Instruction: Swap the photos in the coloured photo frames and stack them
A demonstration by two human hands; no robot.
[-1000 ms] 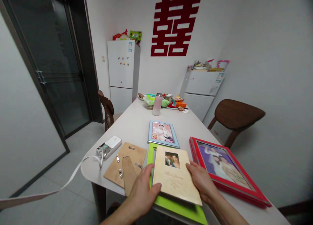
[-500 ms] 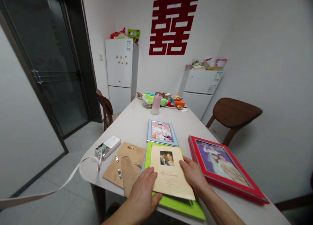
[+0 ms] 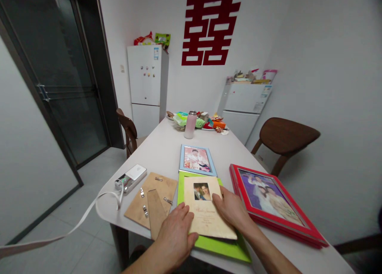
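Note:
A cream paper insert (image 3: pixel 209 220) with a small printed photo of two people lies over a lime green photo frame (image 3: pixel 222 248) at the near edge of the table. Along the insert's left edge rests my left hand (image 3: pixel 175 231), palm down, fingers stretched and thumb apart. My right hand (image 3: pixel 232 208) pinches the insert's right edge, its thumb on top and the other fingers mostly hidden. Beside my left hand is a wooden frame back (image 3: pixel 152 202) with metal clips and a stand leg. A light blue photo frame (image 3: pixel 197 160) touches the green one's far end.
Red photo frames (image 3: pixel 268 198) are stacked at the right. A device (image 3: pixel 133 177) with a white strap (image 3: pixel 80 222) lies at the left. Farther back stand a pink bottle (image 3: pixel 190 125) and a pile of packets (image 3: pixel 197 123). Chairs (image 3: pixel 288 137) flank the table (image 3: pixel 155 152).
My right thumb has moved left and inward over the insert, near the printed photo. The insert has shifted slightly left. My left hand stays about where it was.

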